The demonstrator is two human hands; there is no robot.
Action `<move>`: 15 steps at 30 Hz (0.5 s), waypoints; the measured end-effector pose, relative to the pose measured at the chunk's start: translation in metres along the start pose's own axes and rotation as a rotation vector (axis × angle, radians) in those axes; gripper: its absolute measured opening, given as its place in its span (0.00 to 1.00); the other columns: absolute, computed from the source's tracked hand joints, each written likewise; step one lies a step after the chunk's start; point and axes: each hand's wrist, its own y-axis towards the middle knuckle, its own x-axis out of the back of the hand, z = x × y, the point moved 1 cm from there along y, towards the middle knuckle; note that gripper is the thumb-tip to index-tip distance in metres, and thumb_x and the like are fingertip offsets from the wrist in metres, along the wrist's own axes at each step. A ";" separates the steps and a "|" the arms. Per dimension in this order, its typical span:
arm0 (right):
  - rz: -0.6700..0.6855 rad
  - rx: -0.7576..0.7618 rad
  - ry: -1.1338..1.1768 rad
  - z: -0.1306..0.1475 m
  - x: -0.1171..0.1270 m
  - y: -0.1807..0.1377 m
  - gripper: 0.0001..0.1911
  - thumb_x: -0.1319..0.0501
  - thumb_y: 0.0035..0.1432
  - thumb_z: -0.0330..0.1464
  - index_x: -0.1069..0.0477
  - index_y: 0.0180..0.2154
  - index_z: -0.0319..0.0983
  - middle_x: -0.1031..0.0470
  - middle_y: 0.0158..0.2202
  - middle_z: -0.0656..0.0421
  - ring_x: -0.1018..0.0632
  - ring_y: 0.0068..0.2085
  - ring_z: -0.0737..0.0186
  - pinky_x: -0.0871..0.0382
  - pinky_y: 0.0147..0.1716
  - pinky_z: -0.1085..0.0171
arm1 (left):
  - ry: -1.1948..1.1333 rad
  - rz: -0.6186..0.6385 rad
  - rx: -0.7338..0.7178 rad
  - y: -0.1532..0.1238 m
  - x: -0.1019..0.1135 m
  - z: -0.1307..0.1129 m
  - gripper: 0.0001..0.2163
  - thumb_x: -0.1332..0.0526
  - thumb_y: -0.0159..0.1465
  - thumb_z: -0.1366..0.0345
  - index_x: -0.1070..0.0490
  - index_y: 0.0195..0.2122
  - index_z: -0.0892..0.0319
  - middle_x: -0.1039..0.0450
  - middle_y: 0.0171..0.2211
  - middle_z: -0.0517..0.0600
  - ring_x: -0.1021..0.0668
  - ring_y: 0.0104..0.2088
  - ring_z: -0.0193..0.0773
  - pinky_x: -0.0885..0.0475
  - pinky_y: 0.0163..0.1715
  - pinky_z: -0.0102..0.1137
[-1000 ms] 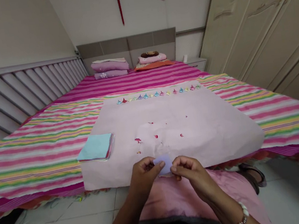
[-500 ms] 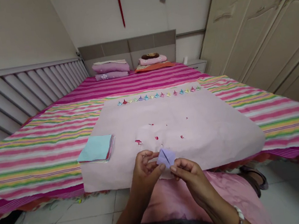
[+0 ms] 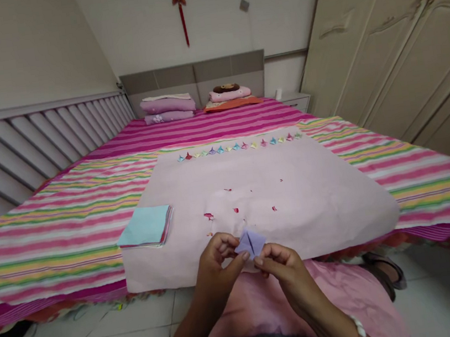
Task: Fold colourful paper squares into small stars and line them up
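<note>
A small folded purple paper point(image 3: 252, 241), diamond-shaped with a dark slit down its middle, is held up over the near edge of the pale sheet. My left hand point(image 3: 221, 258) pinches its left side between thumb and fingers. At its lower right, my right hand point(image 3: 280, 265) grips the paper with thumb and forefinger. Off to the left lies a stack of square papers point(image 3: 145, 226), light blue on top. Along the far edge of the sheet stands a row of several small folded paper pieces point(image 3: 237, 147) in different colours.
The pale sheet point(image 3: 317, 200), torn in several spots, covers part of the striped bed point(image 3: 47, 215). A pink cushion point(image 3: 249, 310) lies below my hands. Folded bedding point(image 3: 169, 108) sits by the headboard; a rail point(image 3: 55, 125) runs along the left and a wardrobe point(image 3: 392, 44) along the right.
The purple paper has turned slightly, its slit now more upright. Both hands keep their hold and sit a little lower in the picture; the view has tilted slightly.
</note>
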 end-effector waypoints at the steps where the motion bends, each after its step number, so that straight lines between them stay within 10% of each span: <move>1: 0.002 0.006 -0.019 0.000 0.000 0.000 0.12 0.31 0.44 0.36 0.30 0.20 0.37 0.33 0.18 0.64 0.35 0.23 0.69 0.44 0.25 0.69 | -0.018 0.018 0.003 0.000 0.000 0.000 0.09 0.36 0.55 0.72 0.35 0.33 0.58 0.28 0.29 0.44 0.25 0.32 0.32 0.32 0.34 0.27; 15: 0.051 0.016 -0.090 0.008 -0.002 -0.001 0.12 0.29 0.44 0.38 0.27 0.24 0.38 0.32 0.19 0.64 0.34 0.23 0.68 0.40 0.24 0.68 | -0.071 0.101 0.123 0.000 0.000 0.000 0.04 0.35 0.55 0.67 0.27 0.30 0.61 0.26 0.25 0.46 0.25 0.28 0.34 0.30 0.31 0.28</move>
